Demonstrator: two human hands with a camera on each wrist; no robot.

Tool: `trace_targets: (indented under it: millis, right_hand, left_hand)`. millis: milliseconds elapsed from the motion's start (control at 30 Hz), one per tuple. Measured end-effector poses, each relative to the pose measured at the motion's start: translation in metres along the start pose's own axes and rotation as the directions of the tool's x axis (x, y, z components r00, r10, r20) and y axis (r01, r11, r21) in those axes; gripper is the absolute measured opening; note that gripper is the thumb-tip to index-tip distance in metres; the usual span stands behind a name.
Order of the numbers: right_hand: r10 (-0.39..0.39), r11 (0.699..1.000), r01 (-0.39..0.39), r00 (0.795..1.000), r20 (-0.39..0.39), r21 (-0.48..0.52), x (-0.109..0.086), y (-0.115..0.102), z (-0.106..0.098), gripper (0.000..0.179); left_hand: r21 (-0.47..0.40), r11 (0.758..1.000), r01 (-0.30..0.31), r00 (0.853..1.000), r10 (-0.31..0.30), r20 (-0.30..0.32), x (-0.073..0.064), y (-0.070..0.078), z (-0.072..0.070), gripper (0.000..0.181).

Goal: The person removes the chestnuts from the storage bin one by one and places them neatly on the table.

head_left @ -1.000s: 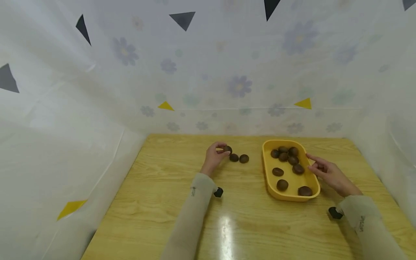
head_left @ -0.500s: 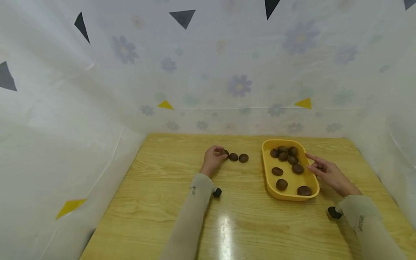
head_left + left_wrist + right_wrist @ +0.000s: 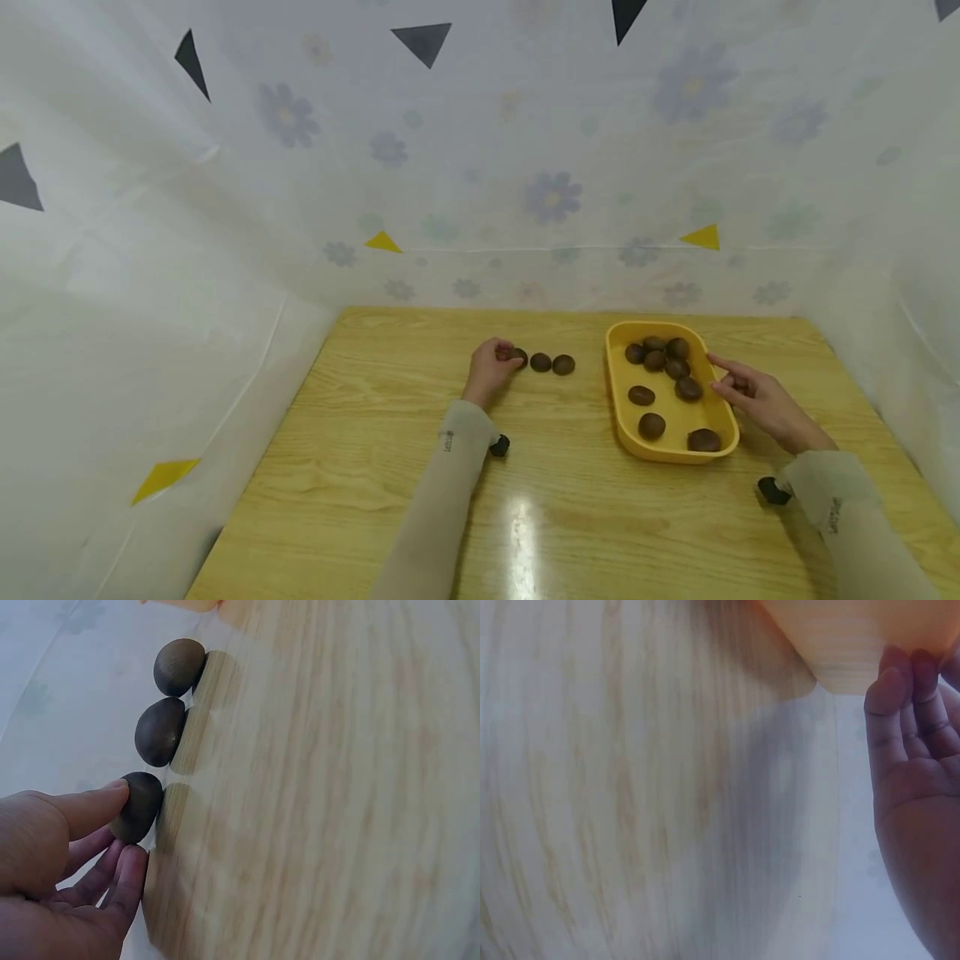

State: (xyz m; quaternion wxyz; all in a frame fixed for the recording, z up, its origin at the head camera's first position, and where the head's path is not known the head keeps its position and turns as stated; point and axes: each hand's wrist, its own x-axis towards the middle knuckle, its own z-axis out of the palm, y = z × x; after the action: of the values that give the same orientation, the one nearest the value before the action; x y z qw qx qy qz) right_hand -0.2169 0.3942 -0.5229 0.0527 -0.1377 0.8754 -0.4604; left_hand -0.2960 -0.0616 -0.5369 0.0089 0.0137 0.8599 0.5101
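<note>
My left hand (image 3: 491, 371) pinches a smooth dark-brown oval piece (image 3: 140, 808), like a stone, between thumb and fingers on the table. Two similar pieces, a middle one (image 3: 541, 362) and an end one (image 3: 564, 365), lie to its right, making a short row; a small gap parts the held piece from the middle one. On the right stands a yellow tray (image 3: 628, 446) with several more brown pieces (image 3: 652, 427) inside. The fingertips of my right hand (image 3: 772, 408) touch the tray's right side from outside. In the right wrist view, those fingers (image 3: 889, 694) lie against its outer wall.
The wood-grain table (image 3: 360, 467) spreads out under both arms. A white flower-patterned sheet (image 3: 480, 167) hangs behind the table and along its sides. Black wrist cameras sit below both cuffs, the left camera (image 3: 500, 445) near the tabletop.
My left hand has brought its brown piece down toward me and slightly left, from behind the middle piece to the row's left end. My right hand and the tray have stayed in place.
</note>
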Motion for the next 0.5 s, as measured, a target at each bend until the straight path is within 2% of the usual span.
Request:
trace_targets:
  millis: [333, 500]
  right_hand:
    - [-0.009, 1.0, 0.009, 1.0, 0.002, 0.001, 0.0001, 0.002, -0.0003, 0.061]
    - [-0.006, 1.0, 0.006, 1.0, 0.003, -0.001, 0.0002, 0.0024, -0.0003, 0.061]
  left_hand:
    - [0.016, 1.0, 0.021, 0.999, -0.021, 0.026, 0.0011, -0.0023, -0.0032, 0.031]
    - [0.006, 1.0, 0.024, 1.0, -0.024, 0.02, -0.0002, -0.0014, -0.0044, 0.035]
